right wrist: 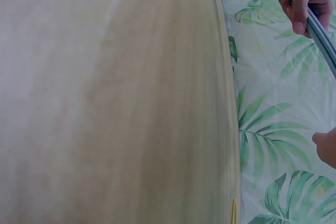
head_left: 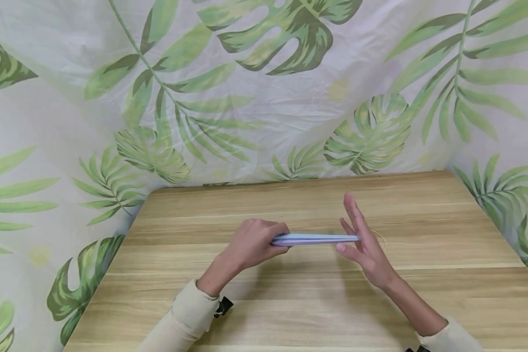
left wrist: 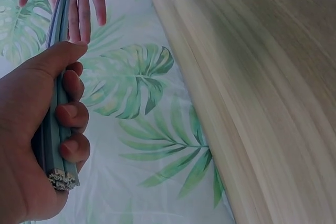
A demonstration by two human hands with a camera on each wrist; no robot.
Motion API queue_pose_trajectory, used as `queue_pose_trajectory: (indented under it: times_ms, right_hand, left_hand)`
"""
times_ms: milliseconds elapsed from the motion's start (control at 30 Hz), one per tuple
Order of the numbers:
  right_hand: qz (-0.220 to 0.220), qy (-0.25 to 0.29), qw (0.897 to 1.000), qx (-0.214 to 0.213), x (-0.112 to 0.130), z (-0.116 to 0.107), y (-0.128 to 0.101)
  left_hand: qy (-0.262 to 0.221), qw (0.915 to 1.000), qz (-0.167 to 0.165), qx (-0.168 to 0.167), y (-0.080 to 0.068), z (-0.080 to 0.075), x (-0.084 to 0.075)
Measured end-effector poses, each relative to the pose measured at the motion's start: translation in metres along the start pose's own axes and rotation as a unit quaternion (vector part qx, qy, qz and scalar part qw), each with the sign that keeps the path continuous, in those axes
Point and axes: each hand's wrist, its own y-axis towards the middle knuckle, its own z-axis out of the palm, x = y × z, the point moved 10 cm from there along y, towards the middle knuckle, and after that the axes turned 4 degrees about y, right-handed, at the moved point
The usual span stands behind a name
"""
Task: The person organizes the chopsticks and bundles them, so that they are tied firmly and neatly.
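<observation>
My left hand (head_left: 257, 242) grips a bundle of slim, pencil-like sticks (head_left: 317, 239) in pale blue and purple, held level above the table. In the left wrist view, the thumb lies along the bundle (left wrist: 62, 98) and the fingers curl round it, with the patterned near ends showing below the palm. My right hand (head_left: 365, 252) is upright at the far ends of the sticks, fingers straight and spread, with the tips right at its palm. In the right wrist view only a small part of the right hand (right wrist: 326, 148) shows.
A thin yellow loop (head_left: 384, 239), like a rubber band, lies on the wooden table (head_left: 422, 303) just beyond the right hand. Leaf-printed cloth (head_left: 290, 122) hangs behind the table and along both its sides.
</observation>
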Motion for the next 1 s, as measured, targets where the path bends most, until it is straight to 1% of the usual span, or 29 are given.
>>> queue_pose_trajectory:
  times_ms: [67, 133, 267, 400, 433, 500, 533, 600, 667, 733, 800, 967, 1000]
  right_hand:
    - [-0.007, 0.006, 1.0, 0.001, 0.001, -0.001, 0.001]
    - [-0.005, 0.009, 1.0, 0.004, 0.001, -0.002, 0.001]
    - [0.018, -0.003, 1.0, 0.016, 0.0, -0.008, 0.002]
    - [0.037, -0.012, 0.999, 0.004, -0.001, -0.028, 0.002]
    - [0.043, -0.022, 0.999, -0.003, -0.001, -0.036, 0.002]
    - [0.068, -0.054, 0.996, -0.02, -0.005, -0.052, -0.002]
    - [0.083, -0.077, 0.993, -0.023, -0.008, -0.059, -0.004]
    - [0.117, -0.133, 0.984, -0.027, -0.015, -0.073, -0.009]
    - [0.151, -0.187, 0.97, -0.022, -0.024, -0.085, -0.015]
    - [0.173, -0.234, 0.957, -0.011, -0.031, -0.094, -0.019]
    - [0.182, -0.267, 0.946, 0.001, -0.038, -0.1, -0.022]
    - [0.175, -0.332, 0.926, 0.033, -0.051, -0.109, -0.028]
    - [0.175, -0.346, 0.921, 0.038, -0.053, -0.111, -0.029]
  left_hand:
    - [0.002, 1.0, 0.001, -0.002, 0.001, 0.0, -0.001]
    - [0.002, 1.0, 0.0, -0.002, 0.002, 0.001, -0.001]
    - [-0.003, 1.0, -0.003, 0.0, 0.001, 0.001, 0.001]
    - [-0.002, 0.9999, -0.008, 0.006, -0.003, 0.001, 0.005]
    - [0.0, 0.9999, -0.01, 0.008, -0.004, 0.001, 0.006]
    - [0.001, 0.9999, -0.012, 0.011, -0.007, 0.001, 0.009]
    - [0.002, 0.9998, -0.014, 0.014, -0.008, 0.001, 0.01]
    - [0.003, 0.9997, -0.017, 0.017, -0.01, 0.001, 0.013]
    - [0.002, 0.9996, -0.021, 0.02, -0.013, 0.0, 0.015]
    - [0.002, 0.9994, -0.025, 0.023, -0.015, 0.0, 0.017]
    - [0.002, 0.9992, -0.029, 0.025, -0.017, 0.0, 0.019]
    - [0.002, 0.9989, -0.036, 0.029, -0.02, 0.001, 0.021]
    - [0.001, 0.9989, -0.036, 0.031, -0.021, 0.001, 0.021]
